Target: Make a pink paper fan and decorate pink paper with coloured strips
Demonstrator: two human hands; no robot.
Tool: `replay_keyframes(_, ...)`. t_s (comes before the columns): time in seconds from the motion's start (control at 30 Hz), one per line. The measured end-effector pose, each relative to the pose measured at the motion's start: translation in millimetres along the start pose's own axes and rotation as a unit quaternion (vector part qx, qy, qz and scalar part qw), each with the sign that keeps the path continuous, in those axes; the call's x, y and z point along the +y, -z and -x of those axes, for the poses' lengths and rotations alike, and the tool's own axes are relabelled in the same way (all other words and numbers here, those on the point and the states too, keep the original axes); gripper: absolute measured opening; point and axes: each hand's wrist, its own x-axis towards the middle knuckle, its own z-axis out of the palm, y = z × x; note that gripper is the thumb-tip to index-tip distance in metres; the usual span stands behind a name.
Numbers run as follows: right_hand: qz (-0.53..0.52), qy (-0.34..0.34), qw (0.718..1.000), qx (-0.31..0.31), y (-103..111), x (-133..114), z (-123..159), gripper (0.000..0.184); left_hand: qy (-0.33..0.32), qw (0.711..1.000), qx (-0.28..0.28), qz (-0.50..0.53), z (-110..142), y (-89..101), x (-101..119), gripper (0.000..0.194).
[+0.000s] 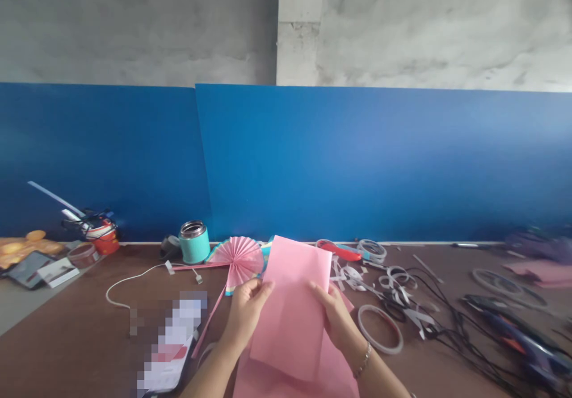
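Note:
A folded piece of pink paper (290,320) is held up between my two hands, its top edge tilted away from me. My left hand (249,305) pinches its left edge, thumb on the front face. On the right edge, my right hand (337,314) grips with the thumb on top and the fingers hidden behind. More pink paper (337,371) lies below, nearest me. Just beyond my left hand rests a pleated pink paper fan (243,258) with long pink strips. A roll of tape (381,329) lies to the right of my right hand.
A phone (172,350) and a white cable (123,282) lie to the left. Farther back stand a turquoise flask (193,243) and a red pen cup (103,237). Paper scraps (353,279), black cables (456,326) and a dark tool (522,338) cover the right side. A blue partition (357,165) stands behind.

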Motion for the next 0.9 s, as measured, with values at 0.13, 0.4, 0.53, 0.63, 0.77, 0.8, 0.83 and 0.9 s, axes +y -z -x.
replay_keyframes(0.13,0.014,0.004,1.000,0.021,3.0,1.7,-0.6,0.044,0.001,1.000,0.009,-0.006,1.9,-2.6,1.9,0.048)
replay_keyframes(0.4,0.015,0.015,1.000,0.009,3.2,0.6,0.7,0.034,0.001,1.000,0.001,0.020,2.4,-2.2,1.6,0.049)
replay_keyframes(0.53,0.016,0.012,1.000,0.003,2.6,0.7,1.4,0.034,-0.015,0.998,-0.019,0.057,2.8,-2.2,4.0,0.036)
replay_keyframes(0.63,0.009,0.015,1.000,-0.003,2.5,1.3,1.4,0.035,-0.017,0.999,-0.002,0.031,3.2,-1.5,3.3,0.037)
replay_keyframes(0.77,0.006,0.013,1.000,-0.012,2.2,0.2,2.4,0.035,-0.021,1.000,0.005,0.015,3.5,-0.9,0.9,0.038)
replay_keyframes(0.8,0.007,0.012,1.000,-0.015,2.2,-0.3,2.7,0.036,-0.020,1.000,0.007,0.015,3.6,-0.9,0.7,0.038)
replay_keyframes(0.83,0.009,0.012,1.000,-0.017,2.2,-0.7,2.8,0.037,-0.019,1.000,0.009,0.015,3.6,-1.0,0.7,0.039)
replay_keyframes(0.9,0.014,0.017,1.000,-0.011,2.8,-1.0,2.4,0.038,-0.018,1.000,0.013,0.016,3.5,-1.3,0.6,0.040)
